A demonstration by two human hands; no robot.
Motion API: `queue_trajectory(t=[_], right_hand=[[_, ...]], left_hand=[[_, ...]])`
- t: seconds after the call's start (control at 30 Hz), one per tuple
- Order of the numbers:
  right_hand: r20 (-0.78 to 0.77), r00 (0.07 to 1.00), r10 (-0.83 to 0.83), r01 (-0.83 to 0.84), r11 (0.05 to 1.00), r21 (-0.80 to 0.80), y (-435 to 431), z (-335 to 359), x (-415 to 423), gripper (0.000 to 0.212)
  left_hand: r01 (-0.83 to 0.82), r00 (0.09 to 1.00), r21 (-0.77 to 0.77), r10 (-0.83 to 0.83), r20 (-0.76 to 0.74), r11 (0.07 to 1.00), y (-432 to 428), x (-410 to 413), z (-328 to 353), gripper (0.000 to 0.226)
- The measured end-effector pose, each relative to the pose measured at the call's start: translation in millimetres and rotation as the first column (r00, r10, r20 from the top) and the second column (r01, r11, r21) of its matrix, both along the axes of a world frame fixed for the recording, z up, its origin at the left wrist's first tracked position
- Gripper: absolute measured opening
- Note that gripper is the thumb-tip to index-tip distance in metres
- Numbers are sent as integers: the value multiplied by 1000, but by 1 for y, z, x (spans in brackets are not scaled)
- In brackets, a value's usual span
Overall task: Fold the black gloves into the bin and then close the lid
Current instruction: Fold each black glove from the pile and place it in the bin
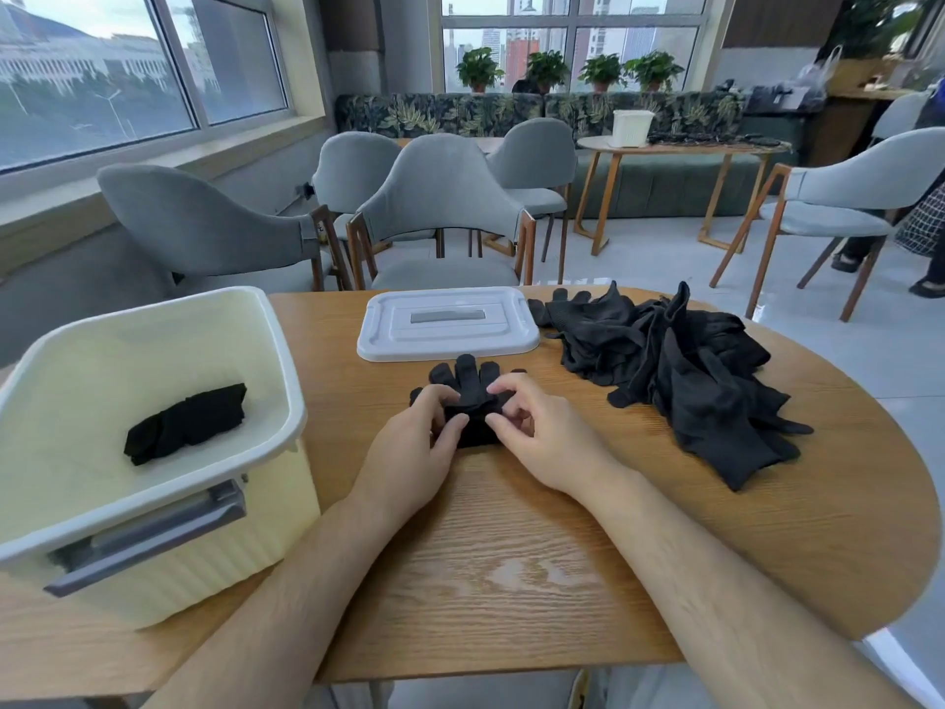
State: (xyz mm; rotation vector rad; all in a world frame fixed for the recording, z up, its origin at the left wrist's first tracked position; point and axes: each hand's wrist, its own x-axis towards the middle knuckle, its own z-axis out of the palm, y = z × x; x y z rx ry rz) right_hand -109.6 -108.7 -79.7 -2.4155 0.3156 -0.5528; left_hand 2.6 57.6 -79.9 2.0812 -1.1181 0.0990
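With the left hand (409,452) and right hand (542,437) fingers pinching the black glove (468,383) at the desk (511,555) centre, fold the cuff squarely toward the glove tips before transfer to the bin (295,396) at the left edge.

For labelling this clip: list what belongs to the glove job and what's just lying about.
Job: left hand, right hand, glove being folded, glove pile, bin, folded glove inside it, lid.
Lying about: grey chairs, far table, white basket, potted plants.
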Motion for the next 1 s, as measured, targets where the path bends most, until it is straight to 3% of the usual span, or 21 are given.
queue_trajectory(t=[0.17, 0.37, 0.47, 0.53, 0.63, 0.8, 1.0], right_hand=[[11, 999, -42, 43, 996, -76, 4, -2, 8, 7], [-45, 999, -14, 5, 983, -182, -3, -5, 2, 28], [-117, 993, 21, -49, 968, -245, -6, -1, -2, 42], [-127, 992, 15, -47, 964, -260, -7, 0, 0, 40], [-101, 995, -3, -20, 976, -219, -6, 1, 2, 32], [-46, 997, -63, 63, 998, -2, -2, 1, 1, 22], [18, 993, -113, 114, 990, -84, 3, 2, 12, 13]], left_hand=[[-34, 998, -16, 35, 57, 999, -14, 6, 5, 15], [-10, 991, -39, 14, 130, 999, -17, 8, -9, 12], [71, 983, 77, -83, 166, 995, -5, 4, -15, 30], [79, 984, 103, -94, 151, 992, -1, 4, -17, 40], [39, 991, 66, -47, 124, 997, -2, 5, -14, 34], [-3, 999, -42, 4, 32, 999, 2, -1, -6, 30], [-28, 1000, -35, 27, -8, 999, -15, 7, 4, 12]])
